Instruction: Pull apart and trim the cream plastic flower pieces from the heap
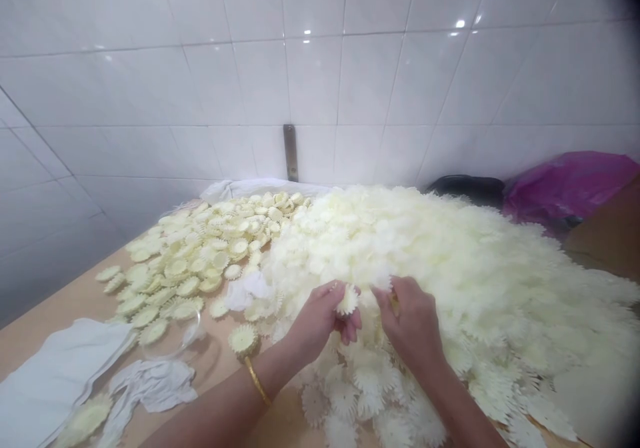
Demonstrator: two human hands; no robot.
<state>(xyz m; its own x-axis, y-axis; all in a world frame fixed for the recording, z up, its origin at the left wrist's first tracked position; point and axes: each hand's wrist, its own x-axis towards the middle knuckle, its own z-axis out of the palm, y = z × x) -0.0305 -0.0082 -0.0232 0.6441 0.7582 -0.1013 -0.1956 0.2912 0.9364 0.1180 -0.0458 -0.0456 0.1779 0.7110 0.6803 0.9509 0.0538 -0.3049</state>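
Note:
My left hand (325,315) is closed, pinching a small cream flower-shaped piece (349,300) with a toothed edge between thumb and fingers. To its right, my right hand (411,325) is closed too, with thumb and forefinger pinched on a thin pale toothed petal layer (384,283) at the front of the heap. Both hands are in front of a large heap of thin, whitish toothed petal layers (440,248). Left of the heap lie many thicker cream discs (190,268) with toothed rims. One stacked disc (243,339) sits beside my left wrist.
A white cloth (65,375), a crumpled white cloth (153,385) and a clear ring-like item (190,331) lie on the brown tabletop (35,331). Behind the heap are a black object (467,188) and a purple plastic bag (565,185). A metal strip (291,153) leans against the tiled wall (320,75).

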